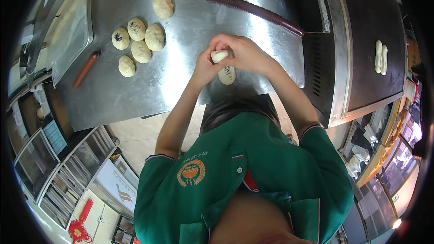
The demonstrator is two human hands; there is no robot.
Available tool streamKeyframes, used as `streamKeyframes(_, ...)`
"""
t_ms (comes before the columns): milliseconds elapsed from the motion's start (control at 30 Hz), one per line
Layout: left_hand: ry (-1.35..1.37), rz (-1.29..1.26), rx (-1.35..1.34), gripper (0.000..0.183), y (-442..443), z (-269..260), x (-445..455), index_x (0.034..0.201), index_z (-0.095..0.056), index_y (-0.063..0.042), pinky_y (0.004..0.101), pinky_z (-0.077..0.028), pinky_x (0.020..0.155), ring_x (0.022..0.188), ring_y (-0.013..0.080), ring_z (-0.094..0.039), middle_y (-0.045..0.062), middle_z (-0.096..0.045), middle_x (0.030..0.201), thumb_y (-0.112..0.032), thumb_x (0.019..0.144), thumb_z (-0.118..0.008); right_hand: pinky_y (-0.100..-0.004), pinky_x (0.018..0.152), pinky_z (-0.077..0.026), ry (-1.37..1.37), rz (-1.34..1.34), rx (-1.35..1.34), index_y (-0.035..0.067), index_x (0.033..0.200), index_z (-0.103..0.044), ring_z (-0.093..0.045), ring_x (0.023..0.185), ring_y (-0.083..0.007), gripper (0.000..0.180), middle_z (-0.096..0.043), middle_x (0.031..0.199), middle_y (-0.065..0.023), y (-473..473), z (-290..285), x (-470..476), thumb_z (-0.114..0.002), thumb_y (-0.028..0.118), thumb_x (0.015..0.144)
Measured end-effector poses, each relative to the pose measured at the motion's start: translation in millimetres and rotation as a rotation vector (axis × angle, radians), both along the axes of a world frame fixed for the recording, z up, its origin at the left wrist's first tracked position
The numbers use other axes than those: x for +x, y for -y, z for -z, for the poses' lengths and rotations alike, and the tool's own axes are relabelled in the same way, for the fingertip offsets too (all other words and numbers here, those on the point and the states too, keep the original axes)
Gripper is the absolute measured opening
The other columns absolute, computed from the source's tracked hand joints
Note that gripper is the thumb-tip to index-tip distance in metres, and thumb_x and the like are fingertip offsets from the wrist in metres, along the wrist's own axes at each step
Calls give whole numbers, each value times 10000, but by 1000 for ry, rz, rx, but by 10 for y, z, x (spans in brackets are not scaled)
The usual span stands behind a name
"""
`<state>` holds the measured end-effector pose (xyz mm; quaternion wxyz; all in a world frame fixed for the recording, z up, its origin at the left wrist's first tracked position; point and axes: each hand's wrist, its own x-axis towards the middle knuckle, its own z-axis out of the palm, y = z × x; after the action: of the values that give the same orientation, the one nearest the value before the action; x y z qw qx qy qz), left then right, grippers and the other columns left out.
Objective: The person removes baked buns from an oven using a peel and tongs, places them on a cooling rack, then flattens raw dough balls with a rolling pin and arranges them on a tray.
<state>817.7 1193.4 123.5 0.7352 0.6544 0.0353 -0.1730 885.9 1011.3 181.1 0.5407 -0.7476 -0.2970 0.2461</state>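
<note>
Above the near part of a steel worktable [142, 98], both hands meet around a small pale lump of dough [219, 56]. My left hand [204, 66] holds it from the left, and my right hand [237, 51] curls over it from the right with bent fingers. Just below the hands, an oval dough piece [227, 76] with dark specks lies on the steel, its far end hidden by them. Off to the left sit several rounded dough pieces [141, 52], among them a seed-topped piece [120, 38] and another seed-topped piece [136, 29].
A long dark ribbed rod [244, 5] lies diagonally across the far right of the table. At the left are a short reddish-brown rolling pin [86, 69] and a plastic-covered tray [69, 35]. Two dough strips [381, 57] rest on a dark flat hot plate [368, 13] at right.
</note>
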Motion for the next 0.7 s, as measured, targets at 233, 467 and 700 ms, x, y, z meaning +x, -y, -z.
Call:
streamKeyframes(233,-149,-102,-322,297,399,-1069,-2,1207,-606,21,341,-544,941,1071,211,-668,159,-694,1204,-8,915,-657,-377,967,-510,-529,510,47,-6,1322,-589,-639,1154,-239,487,-643,1276,-153,691,443,-387,-580,382,1027)
streamKeyframes(467,47,10,-559,372,1534,-1742,677,1322,-533,19,427,-453,1088,1263,273,-575,200,-590,1364,-114,983,-610,-300,923,-518,-681,516,951,13,1313,-584,-644,1054,-136,496,-683,1173,-58,1478,-27,-286,-782,48,859)
streamKeyframes(700,-65,162,-569,333,3661,-1676,1808,1298,-563,51,391,-499,1031,1151,204,-628,155,-621,1274,-67,988,-597,-276,935,-535,-60,1013,492,-9,1377,-557,-675,1040,-134,506,-715,1151,-106,3850,-943,97,-715,9,896)
